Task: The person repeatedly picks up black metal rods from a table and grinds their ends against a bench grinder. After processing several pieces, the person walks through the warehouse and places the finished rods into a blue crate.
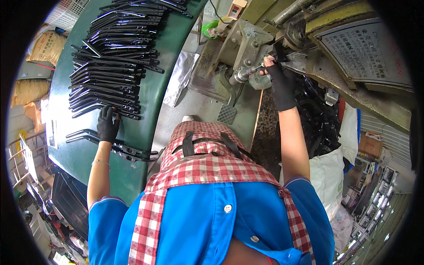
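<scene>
The left hand (107, 126), gloved, presses flat and open on black curved metal strips (112, 66) stacked on the green surface (154, 95). The right hand (274, 73) is closed around a black piece (280, 53) at the press machine (247, 48). Seat that piece squarely, fingers clear.

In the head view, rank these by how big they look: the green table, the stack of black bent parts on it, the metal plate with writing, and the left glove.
1. green table
2. stack of black bent parts
3. metal plate with writing, close to the stack in apparent size and bent by the fisheye rim, so that order is unsure
4. left glove, clearly the smallest
</scene>
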Demonstrator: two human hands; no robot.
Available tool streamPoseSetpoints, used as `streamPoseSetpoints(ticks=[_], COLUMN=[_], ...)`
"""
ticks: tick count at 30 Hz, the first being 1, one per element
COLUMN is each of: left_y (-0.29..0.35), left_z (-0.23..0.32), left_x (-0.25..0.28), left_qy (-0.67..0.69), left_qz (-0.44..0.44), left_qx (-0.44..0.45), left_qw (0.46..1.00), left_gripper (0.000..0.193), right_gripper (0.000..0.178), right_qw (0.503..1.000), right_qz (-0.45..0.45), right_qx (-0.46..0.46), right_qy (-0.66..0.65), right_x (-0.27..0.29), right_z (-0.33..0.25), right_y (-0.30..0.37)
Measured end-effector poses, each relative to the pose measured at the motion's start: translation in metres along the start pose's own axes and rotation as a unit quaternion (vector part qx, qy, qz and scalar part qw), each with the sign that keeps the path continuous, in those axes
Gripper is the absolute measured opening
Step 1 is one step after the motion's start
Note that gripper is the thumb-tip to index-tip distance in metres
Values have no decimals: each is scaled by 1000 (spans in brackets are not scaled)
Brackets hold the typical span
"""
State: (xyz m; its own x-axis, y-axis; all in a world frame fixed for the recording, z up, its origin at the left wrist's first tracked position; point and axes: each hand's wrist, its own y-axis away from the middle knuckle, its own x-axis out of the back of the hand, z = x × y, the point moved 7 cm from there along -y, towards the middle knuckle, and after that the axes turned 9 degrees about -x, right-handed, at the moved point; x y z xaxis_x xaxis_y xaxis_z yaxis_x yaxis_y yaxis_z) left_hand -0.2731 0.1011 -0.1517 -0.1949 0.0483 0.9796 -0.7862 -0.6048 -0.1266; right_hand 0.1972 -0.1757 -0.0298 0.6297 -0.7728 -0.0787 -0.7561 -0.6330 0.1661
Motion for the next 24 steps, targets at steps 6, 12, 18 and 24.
streamPoseSetpoints(ticks=[6, 12, 18, 24], left_y=[-4, -16, -12, -30], left_z=[7, 18, 23, 54], left_x=[1, 3, 11, 40], left_qy=[-9, -49, -25, -14], left_qz=[-28, -74, -80, -76], left_qx=[-34, -78, -104, -99], left_qw=[999, 993, 991, 992], left_gripper=[26, 27, 25, 22], right_gripper=[19, 23, 35, 36], right_qw=[996, 981, 782, 632], right_qz=[77, 52, 299, 193], right_qx=[4, -6, 5, -176], right_qy=[-40, 189, 547, 730], right_x=[14, 57, 188, 299], right_z=[11, 98, 112, 167], right_y=[3, -45, -84, -124])
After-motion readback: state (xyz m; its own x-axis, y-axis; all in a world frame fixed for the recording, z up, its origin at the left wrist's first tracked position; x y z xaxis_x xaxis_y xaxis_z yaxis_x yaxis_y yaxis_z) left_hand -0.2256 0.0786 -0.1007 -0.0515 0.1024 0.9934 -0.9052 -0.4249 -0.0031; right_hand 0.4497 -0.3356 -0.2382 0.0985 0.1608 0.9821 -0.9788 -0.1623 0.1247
